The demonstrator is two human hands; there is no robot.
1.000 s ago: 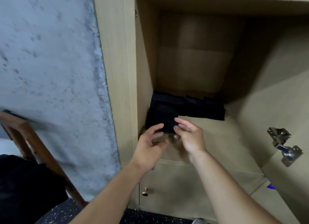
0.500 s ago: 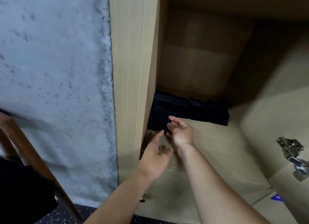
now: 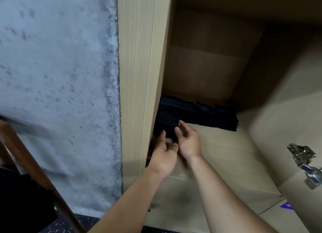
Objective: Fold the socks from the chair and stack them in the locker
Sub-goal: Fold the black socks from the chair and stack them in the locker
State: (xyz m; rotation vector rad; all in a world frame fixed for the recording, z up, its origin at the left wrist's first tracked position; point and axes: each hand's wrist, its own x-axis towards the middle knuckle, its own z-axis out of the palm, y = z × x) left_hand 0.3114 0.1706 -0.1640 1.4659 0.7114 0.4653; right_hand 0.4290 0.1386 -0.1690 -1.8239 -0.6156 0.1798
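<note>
Locker (image 3: pixel 217 156) holds folded dark socks (image 3: pixel 191 112) at 12 o'clock; left hand (image 3: pixel 163 156) and right hand (image 3: pixel 188 142), fingers loosely spread, touch the nearest stack.

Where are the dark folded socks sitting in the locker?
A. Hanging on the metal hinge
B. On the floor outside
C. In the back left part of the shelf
C: the dark folded socks lie in a row along the back of the locker shelf, starting at its left wall.

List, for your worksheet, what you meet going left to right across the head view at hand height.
chair frame → grey wall → locker side panel → left hand → right hand → locker shelf → metal hinge
</note>
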